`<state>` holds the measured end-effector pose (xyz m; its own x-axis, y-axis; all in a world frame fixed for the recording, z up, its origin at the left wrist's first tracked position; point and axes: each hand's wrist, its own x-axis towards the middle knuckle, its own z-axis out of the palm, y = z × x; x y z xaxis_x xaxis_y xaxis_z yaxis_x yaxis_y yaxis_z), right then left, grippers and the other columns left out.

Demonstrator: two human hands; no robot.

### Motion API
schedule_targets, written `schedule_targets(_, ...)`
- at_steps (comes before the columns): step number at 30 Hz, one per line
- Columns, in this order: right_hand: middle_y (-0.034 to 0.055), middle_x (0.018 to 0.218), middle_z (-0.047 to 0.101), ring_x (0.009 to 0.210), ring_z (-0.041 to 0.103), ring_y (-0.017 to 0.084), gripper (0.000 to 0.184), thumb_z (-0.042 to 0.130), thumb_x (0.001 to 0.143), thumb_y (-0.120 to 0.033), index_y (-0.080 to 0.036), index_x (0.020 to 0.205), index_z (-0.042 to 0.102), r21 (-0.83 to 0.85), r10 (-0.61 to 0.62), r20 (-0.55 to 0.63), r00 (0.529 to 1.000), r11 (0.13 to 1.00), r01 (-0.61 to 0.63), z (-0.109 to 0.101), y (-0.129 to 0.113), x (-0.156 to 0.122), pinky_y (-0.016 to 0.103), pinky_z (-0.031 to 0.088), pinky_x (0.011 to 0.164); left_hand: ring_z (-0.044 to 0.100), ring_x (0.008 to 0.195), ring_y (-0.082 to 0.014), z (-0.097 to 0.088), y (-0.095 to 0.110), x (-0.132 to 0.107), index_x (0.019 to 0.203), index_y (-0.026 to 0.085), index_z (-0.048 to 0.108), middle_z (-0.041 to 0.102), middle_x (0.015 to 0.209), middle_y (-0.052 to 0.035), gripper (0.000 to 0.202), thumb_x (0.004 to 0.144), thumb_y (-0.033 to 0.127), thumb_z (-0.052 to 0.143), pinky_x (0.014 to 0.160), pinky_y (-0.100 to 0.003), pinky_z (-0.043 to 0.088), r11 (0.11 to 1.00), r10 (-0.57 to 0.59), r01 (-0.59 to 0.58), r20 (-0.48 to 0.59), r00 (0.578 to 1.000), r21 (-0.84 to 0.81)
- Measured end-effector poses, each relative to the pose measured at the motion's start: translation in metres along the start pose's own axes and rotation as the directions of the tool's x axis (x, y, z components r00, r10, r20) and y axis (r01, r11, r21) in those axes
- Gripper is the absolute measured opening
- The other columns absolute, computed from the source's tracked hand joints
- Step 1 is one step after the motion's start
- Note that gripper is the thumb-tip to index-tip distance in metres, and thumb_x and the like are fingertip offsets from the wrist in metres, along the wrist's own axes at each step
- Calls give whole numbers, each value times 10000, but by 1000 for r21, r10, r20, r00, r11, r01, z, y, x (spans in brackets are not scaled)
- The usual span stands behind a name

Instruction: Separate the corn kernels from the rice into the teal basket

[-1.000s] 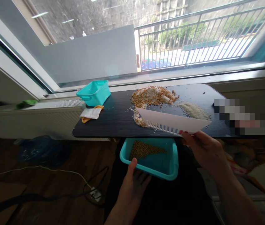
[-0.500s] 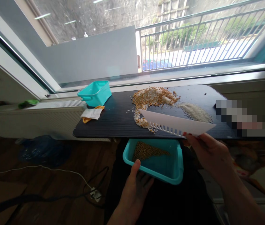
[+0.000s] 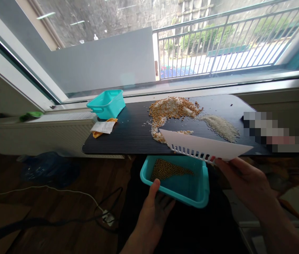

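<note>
Head: left hand cradles tub, thumb on rim.

No legible text, label, brand, number or sign — not on anything in view.

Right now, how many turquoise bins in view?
2. The rear bin stands at the far left of the table; the lower bin, with beans in it, is in the left hand, below the table's front edge. No third shows.
</note>
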<state>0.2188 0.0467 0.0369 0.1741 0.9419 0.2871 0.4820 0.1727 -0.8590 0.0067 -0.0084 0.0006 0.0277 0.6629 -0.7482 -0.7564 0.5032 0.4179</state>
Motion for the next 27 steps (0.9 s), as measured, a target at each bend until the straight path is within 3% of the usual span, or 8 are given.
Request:
schedule_targets(8, 18, 867, 767, 831, 705, 261, 280, 624, 781, -478, -256, 902, 745, -36, -4, -42, 999, 999, 2, 3, -4, 10, 368, 559, 768, 647, 1090, -263, 0, 0, 1, 1287, 170, 530, 651, 1229, -146, 510, 867, 458, 567, 1003, -416, 479, 1000, 0, 0, 3, 1000, 4)
schedule_targets(14, 18, 837, 764, 801, 701, 256, 284, 616, 792, -450, -240, 944, 732, 12, -36, 62, 997, 999, 36, 9, -3, 21, 360, 564, 722, 638, 1105, -265, -2, 0, 0, 1282, 168, 536, 644, 1244, -144, 498, 873, 451, 558, 1024, -422, 462, 1000, -2, 2, 35, 999, 5)
schedule_targets(22, 5, 843, 763, 816, 704, 241, 246, 635, 780, -452, -254, 876, 747, 51, 19, -7, 1000, 999, -19, 14, -5, 16, 347, 556, 765, 637, 1104, -265, 1, 1, -2, 1280, 159, 530, 649, 1237, -142, 504, 878, 461, 549, 1035, -425, 453, 1000, 4, -4, 23, 1000, 10)
schedule_targets(27, 23, 770, 755, 765, 708, 244, 228, 672, 745, -446, -234, 790, 742, 120, -1, 142, 990, 993, -16, 15, -7, 15, 341, 572, 715, 639, 1102, -263, 1, 1, -1, 1289, 170, 521, 646, 1244, -139, 503, 876, 455, 553, 1028, -421, 456, 1000, 0, 0, 13, 1000, 3)
